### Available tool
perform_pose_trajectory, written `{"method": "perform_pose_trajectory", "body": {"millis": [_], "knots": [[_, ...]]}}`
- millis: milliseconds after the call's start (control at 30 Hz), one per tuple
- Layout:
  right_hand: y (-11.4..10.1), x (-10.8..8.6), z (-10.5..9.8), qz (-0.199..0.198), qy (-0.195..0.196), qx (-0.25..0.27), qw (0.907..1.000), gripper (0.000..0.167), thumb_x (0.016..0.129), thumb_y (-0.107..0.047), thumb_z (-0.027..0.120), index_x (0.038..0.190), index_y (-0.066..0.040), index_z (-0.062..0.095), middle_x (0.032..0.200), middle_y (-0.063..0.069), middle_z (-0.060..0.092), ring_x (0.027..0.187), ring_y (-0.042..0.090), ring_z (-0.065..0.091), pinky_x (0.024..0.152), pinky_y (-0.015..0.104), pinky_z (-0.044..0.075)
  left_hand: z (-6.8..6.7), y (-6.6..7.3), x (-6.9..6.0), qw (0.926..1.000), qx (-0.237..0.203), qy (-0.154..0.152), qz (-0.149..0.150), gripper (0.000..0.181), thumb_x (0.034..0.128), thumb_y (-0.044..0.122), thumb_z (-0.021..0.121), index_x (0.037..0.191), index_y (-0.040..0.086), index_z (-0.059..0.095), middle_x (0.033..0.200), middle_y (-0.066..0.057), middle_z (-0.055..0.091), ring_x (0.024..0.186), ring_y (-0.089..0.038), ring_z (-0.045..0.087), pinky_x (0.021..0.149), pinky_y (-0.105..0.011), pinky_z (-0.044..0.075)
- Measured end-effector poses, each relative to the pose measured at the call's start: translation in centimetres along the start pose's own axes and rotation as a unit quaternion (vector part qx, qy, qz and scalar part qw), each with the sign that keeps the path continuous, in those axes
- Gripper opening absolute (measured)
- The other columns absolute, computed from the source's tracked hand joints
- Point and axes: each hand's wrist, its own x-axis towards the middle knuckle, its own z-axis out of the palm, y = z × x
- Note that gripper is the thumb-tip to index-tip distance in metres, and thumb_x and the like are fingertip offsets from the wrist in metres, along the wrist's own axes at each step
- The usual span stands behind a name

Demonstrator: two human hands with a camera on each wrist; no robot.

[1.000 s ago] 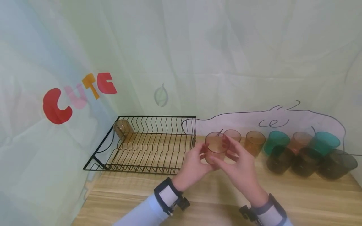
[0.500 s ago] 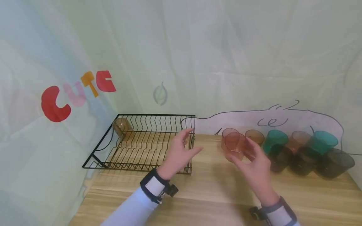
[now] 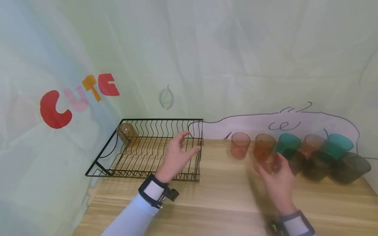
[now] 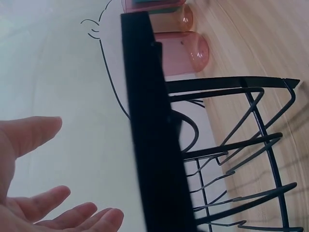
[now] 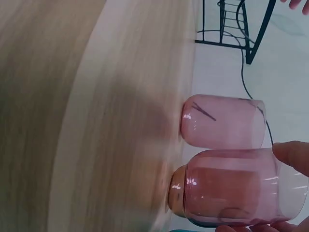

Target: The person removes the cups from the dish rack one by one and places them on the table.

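Note:
My right hand (image 3: 279, 180) grips a clear pink glass (image 5: 236, 186) between thumb and fingers. In the head view that glass is just in front of an amber glass (image 3: 264, 144), overlapping it; whether it touches the table I cannot tell. Another pink glass (image 3: 240, 146) stands upright to the left of the amber one. My left hand (image 3: 175, 160) hovers over the right part of a black wire dish rack (image 3: 160, 119), fingers spread and holding nothing. The left wrist view also shows the left hand (image 4: 58, 208) with thumb and fingers apart. A brown-tinted glass (image 3: 127, 132) leans in the rack's back left corner.
Teal glasses (image 3: 339, 144) and a pinkish one (image 3: 314, 144) stand along the back right, behind several dark smoky glasses (image 3: 349, 168). A printed curtain (image 3: 206, 65) hangs behind the wooden table (image 3: 221, 203).
My left hand has let go of the pink glass and moved left over the rack. The right hand has carried that glass rightward, from near the rack to in front of the amber glass.

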Motion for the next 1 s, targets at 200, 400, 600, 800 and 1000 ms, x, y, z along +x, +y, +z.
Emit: {"method": "perform_pose_trajectory", "body": {"millis": [200,400,600,800,1000], "knots": [[0.2,0.29,0.03,0.019,-0.005,0.0,0.9998,0.086,0.072,-0.037,0.079,0.142,-0.01,0.036,0.133,0.017,0.053,0.116,0.033,0.054,0.096,0.049,0.046,-0.11,-0.36,0.16,1.0,0.004,0.001,-0.004,0.068,0.0771,0.043,0.073,0.135,0.023,0.044,0.145,-0.003,0.042,0.13,-0.026,0.045,0.102,-0.043,0.044],[0.11,0.16,-0.07,0.028,-0.011,-0.006,0.9995,0.087,0.074,-0.038,0.078,0.143,-0.007,0.033,0.135,0.02,0.05,0.116,0.035,0.054,0.097,0.05,0.045,-0.2,-0.59,0.2,1.0,0.001,0.001,0.005,0.068,0.0772,0.041,0.074,0.135,0.022,0.044,0.145,-0.004,0.041,0.13,-0.027,0.044,0.103,-0.042,0.043],[0.12,-0.02,-0.18,0.033,-0.023,-0.013,0.9991,0.088,0.074,-0.037,0.077,0.143,-0.006,0.031,0.137,0.022,0.048,0.12,0.038,0.051,0.098,0.051,0.044,-0.23,-0.8,0.13,0.9999,0.006,0.002,0.01,0.069,0.0764,0.042,0.074,0.135,0.019,0.045,0.143,-0.003,0.043,0.13,-0.025,0.044,0.104,-0.041,0.043],[0.33,-0.14,-0.11,0.042,-0.031,-0.006,0.9986,0.089,0.076,-0.036,0.077,0.144,-0.006,0.028,0.14,0.023,0.044,0.123,0.039,0.047,0.1,0.052,0.043,-0.33,-0.83,0.0,0.9998,0.01,0.001,0.015,0.07,0.0766,0.041,0.074,0.135,0.016,0.046,0.143,-0.004,0.044,0.13,-0.026,0.044,0.103,-0.043,0.043],[0.53,-0.29,-0.13,0.038,-0.027,-0.013,0.9988,0.089,0.076,-0.035,0.076,0.144,-0.005,0.028,0.137,0.024,0.047,0.12,0.039,0.05,0.098,0.053,0.043,-0.57,-0.87,-0.03,0.9998,0.009,-0.005,0.016,0.068,0.0774,0.044,0.073,0.135,0.019,0.045,0.142,-0.002,0.045,0.131,-0.026,0.043,0.104,-0.044,0.042]]}}
